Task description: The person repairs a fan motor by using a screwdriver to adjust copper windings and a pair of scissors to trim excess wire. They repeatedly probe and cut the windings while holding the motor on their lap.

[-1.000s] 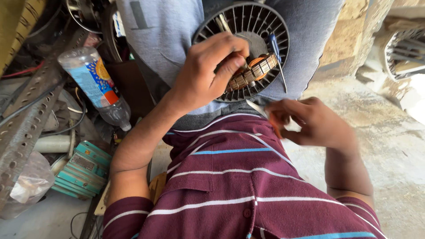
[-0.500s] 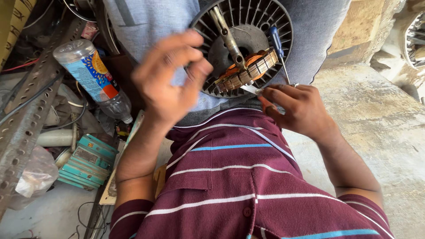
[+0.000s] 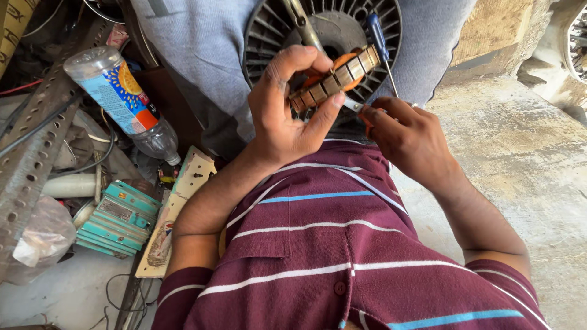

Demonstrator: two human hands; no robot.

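Your left hand (image 3: 287,113) was clamped around the copper-wound stator core (image 3: 335,76), held in front of the dark finned motor housing (image 3: 324,30) on your lap. Your right hand (image 3: 406,137) pinched a small metal blade (image 3: 353,105) against the core's lower edge, a blue-handled screwdriver (image 3: 379,40) just beside.

Sunlit concrete floor (image 3: 526,159), cluttered left.

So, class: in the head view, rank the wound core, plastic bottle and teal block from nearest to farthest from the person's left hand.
1. Wound core: in the left hand itself.
2. Plastic bottle: further left, lying tilted.
3. Teal block: lower left, among clutter.
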